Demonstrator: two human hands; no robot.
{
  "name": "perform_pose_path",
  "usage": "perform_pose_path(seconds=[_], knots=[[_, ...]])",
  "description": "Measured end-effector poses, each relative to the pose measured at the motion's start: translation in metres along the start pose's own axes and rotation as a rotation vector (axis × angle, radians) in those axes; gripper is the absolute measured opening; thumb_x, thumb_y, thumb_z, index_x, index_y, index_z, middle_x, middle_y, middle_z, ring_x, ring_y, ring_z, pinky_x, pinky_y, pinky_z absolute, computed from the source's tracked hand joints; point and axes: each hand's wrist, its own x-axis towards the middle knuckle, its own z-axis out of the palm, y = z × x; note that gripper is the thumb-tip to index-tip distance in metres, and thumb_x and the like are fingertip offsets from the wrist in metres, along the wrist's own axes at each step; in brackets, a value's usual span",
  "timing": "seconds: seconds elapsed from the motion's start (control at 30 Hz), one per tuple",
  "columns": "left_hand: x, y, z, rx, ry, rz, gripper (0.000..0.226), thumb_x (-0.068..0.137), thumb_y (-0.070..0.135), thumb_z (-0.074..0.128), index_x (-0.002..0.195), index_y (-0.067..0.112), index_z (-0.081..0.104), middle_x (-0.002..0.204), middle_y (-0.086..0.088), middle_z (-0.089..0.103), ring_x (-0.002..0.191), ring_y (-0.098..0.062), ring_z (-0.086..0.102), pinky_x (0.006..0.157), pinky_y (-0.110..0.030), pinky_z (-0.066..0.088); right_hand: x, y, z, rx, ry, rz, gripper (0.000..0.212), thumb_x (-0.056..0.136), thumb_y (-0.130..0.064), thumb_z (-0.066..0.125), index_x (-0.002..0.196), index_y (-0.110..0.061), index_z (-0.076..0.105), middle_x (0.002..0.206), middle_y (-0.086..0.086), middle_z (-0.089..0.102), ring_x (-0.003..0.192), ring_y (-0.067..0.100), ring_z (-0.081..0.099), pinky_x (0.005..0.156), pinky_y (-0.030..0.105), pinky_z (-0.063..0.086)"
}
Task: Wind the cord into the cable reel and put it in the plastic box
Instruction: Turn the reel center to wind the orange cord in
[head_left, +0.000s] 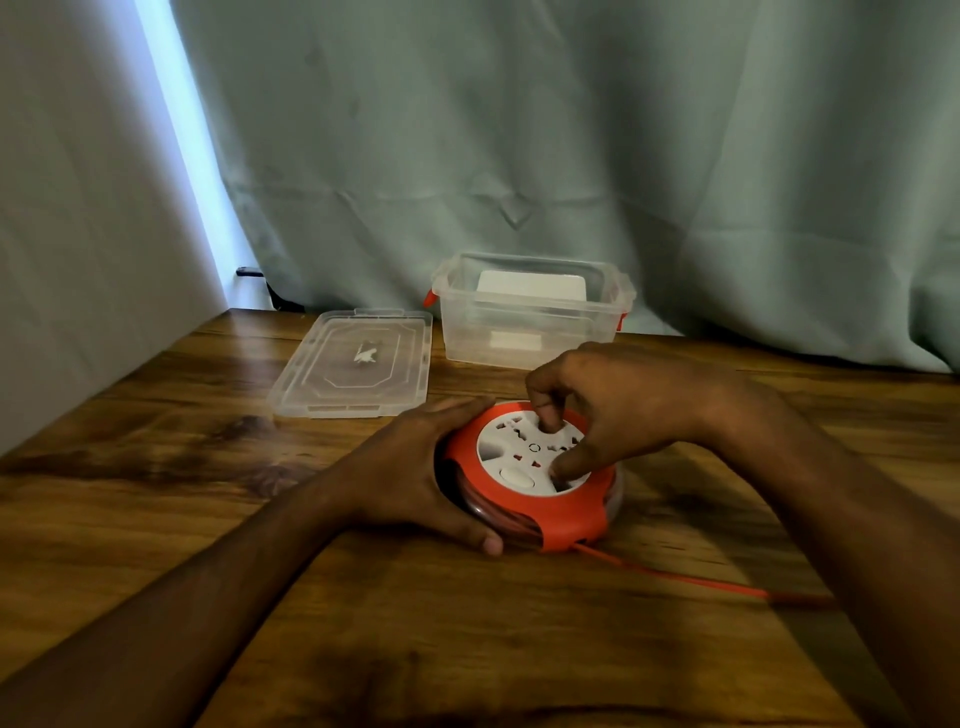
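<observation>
A round cable reel (524, 483) with an orange rim and a white socket face lies flat on the wooden table (208, 467). My left hand (421, 473) grips its left side, fingers along the far rim and thumb at the near rim. My right hand (602, 410) is over the white face, with a curled finger and the thumb pressed into it. An orange cord (675, 574) leaves the reel's near right side and runs right across the table under my right forearm. The clear plastic box (530, 312) stands open behind the reel.
The box's clear lid (358, 364) lies flat to the left of the box. A white object sits inside the box. A green curtain hangs behind the table, and a wall runs along the left edge.
</observation>
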Motion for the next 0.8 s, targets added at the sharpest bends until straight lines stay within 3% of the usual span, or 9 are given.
perform_pose_path(seconds=[0.13,0.3,0.4,0.47,0.53,0.6,0.7,0.8], knots=[[0.001,0.003,0.000,0.015,-0.004,-0.006,0.144,0.039,0.088,0.079,0.159,0.041,0.017,0.163,0.019,0.029,0.146,-0.005,0.032,0.122,-0.038,0.033,0.001,0.003,0.004,0.009,0.022,-0.008,0.045,0.067,-0.059,0.085,0.069,-0.026,0.056,0.072,-0.010,0.064,0.070,0.006,0.061,0.052,0.023,0.040],[-0.001,0.005,-0.001,0.010,-0.012,0.009,0.144,0.041,0.082,0.084,0.161,0.035,0.019,0.163,0.017,0.030,0.148,-0.006,0.032,0.122,-0.041,0.033,0.004,-0.002,0.013,0.016,0.070,-0.004,0.048,0.069,-0.065,0.079,0.061,-0.023,0.057,0.056,-0.011,0.059,0.058,0.004,0.061,0.048,0.020,0.039],[-0.001,0.005,-0.001,-0.007,-0.004,0.022,0.142,0.042,0.079,0.087,0.160,0.034,0.021,0.161,0.018,0.033,0.146,-0.004,0.034,0.122,-0.041,0.034,0.009,-0.008,0.019,-0.013,0.076,-0.027,0.047,0.077,-0.064,0.075,0.059,-0.024,0.059,0.051,-0.020,0.060,0.052,0.002,0.061,0.046,0.016,0.038],[0.000,0.006,-0.001,-0.023,-0.003,0.028,0.141,0.043,0.078,0.088,0.160,0.035,0.022,0.161,0.019,0.034,0.146,-0.004,0.035,0.121,-0.042,0.035,0.012,-0.011,0.022,0.001,0.079,-0.040,0.043,0.081,-0.062,0.071,0.060,-0.026,0.060,0.059,-0.031,0.064,0.054,0.002,0.065,0.047,0.016,0.044],[0.000,0.006,-0.001,-0.040,0.002,0.033,0.139,0.044,0.076,0.089,0.160,0.036,0.023,0.159,0.020,0.036,0.144,-0.003,0.037,0.120,-0.041,0.036,0.015,-0.012,0.024,-0.002,0.093,-0.059,0.038,0.086,-0.059,0.067,0.066,-0.027,0.065,0.075,-0.016,0.074,0.059,0.002,0.069,0.051,0.017,0.052],[0.000,0.006,-0.001,-0.055,0.006,0.037,0.138,0.044,0.074,0.090,0.159,0.036,0.024,0.158,0.020,0.037,0.143,-0.002,0.038,0.120,-0.040,0.037,0.016,-0.011,0.024,-0.004,0.098,-0.084,0.037,0.090,-0.057,0.064,0.071,-0.025,0.068,0.071,-0.009,0.071,0.060,0.002,0.069,0.052,0.018,0.053],[0.000,0.006,-0.001,-0.056,-0.001,0.022,0.140,0.043,0.076,0.090,0.159,0.036,0.024,0.157,0.021,0.038,0.142,-0.001,0.039,0.119,-0.039,0.039,0.011,-0.006,0.016,0.084,0.115,-0.110,0.023,0.087,-0.048,0.073,0.075,-0.031,0.063,0.072,-0.014,0.065,0.065,-0.001,0.064,0.051,0.015,0.043],[0.000,0.004,0.000,-0.055,0.002,0.013,0.141,0.042,0.078,0.089,0.160,0.036,0.023,0.159,0.020,0.036,0.144,-0.003,0.037,0.119,-0.040,0.038,0.003,0.004,0.004,0.277,0.011,-0.142,0.022,0.081,-0.022,0.084,0.090,-0.029,0.065,0.082,-0.033,0.063,0.068,-0.002,0.061,0.054,0.015,0.047]])
